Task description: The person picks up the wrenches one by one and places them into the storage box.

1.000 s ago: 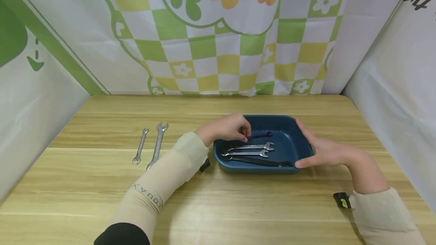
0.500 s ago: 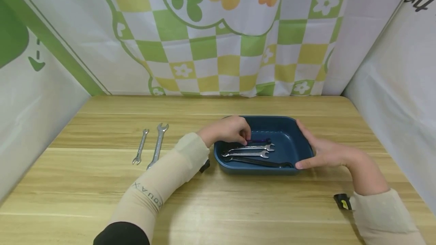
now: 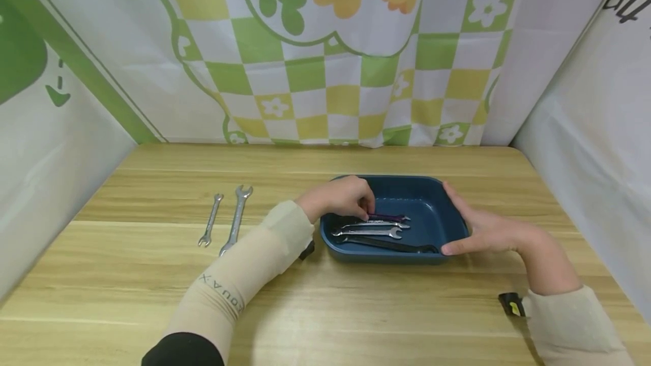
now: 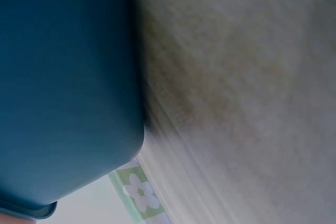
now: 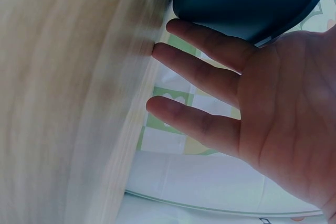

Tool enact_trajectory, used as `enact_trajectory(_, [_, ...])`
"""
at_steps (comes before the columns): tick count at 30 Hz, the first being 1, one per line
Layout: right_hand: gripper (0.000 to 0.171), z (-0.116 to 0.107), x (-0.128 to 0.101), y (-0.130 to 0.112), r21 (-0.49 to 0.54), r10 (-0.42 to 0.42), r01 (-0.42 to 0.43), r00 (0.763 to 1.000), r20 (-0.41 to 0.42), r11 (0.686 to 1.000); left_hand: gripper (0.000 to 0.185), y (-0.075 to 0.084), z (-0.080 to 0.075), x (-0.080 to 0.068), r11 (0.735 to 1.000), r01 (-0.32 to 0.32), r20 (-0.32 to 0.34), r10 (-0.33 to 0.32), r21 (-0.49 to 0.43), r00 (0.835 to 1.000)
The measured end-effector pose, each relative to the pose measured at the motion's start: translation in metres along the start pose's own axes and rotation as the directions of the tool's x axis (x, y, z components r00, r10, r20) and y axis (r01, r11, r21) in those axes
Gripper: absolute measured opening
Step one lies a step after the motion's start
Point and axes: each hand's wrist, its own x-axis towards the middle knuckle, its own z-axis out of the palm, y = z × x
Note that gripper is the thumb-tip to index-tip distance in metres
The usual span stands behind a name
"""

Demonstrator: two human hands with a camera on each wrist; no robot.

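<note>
A dark blue tray (image 3: 432, 188) holds several wrenches lying side by side. My left hand (image 3: 343, 196) reaches over its left end and pinches a purple wrench (image 3: 391, 218) between thumb and fingers; the wrench's left part is hidden by the hand. Just nearer lie a silver wrench (image 3: 389, 224), a second silver wrench (image 3: 371, 232) and a black wrench (image 3: 383, 243). At the tray's right end my right hand (image 3: 490, 230) spreads its fingers, thumb on the near corner of the rim. The right wrist view shows three fingers (image 5: 197, 74) straight beside the tray's outer wall.
Left of the tray, a small silver wrench (image 3: 211, 220) and a larger silver wrench (image 3: 237, 219) lie on the wooden table (image 3: 386, 309). The left forearm crosses near the larger one's lower end. A checkered curtain (image 3: 341, 89) hangs behind the table.
My left hand has brought the purple wrench nearer, from apart in the tray to right up against the far silver wrench. The right hand keeps its place on the tray.
</note>
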Motion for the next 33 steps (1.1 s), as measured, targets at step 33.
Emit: enact_trajectory(33, [0.126, 0.001, 0.000, -0.001, -0.008, 0.004, -0.004, 1.000, -0.004, 1.000, 0.017, -0.013, -0.024, -0.120, 0.977, -0.099, -0.406, 0.015, -0.188, 0.914])
